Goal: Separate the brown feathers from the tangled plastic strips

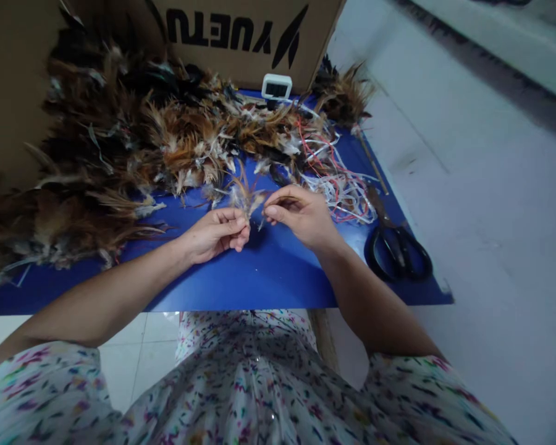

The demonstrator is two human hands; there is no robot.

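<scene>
My left hand (222, 235) pinches the lower ends of a small bunch of brown and grey feathers (244, 196), whose tips point up and away from me. Close beside it on the right, my right hand (299, 216) has thumb and forefinger pressed together on a thin, pale wisp, perhaps a feather. Its kind is too small to make out. Both hands are just above the blue tabletop (259, 278). Beyond them spreads a large heap of brown, black and white feathers (176, 130).
Black-handled scissors (398, 253) lie at the right edge. White and red ties (343, 191) are tangled behind my right hand. A cardboard box (241, 55) stands at the back, with a small white-framed device (277, 87) before it. More feathers (345, 96) lie at the back right.
</scene>
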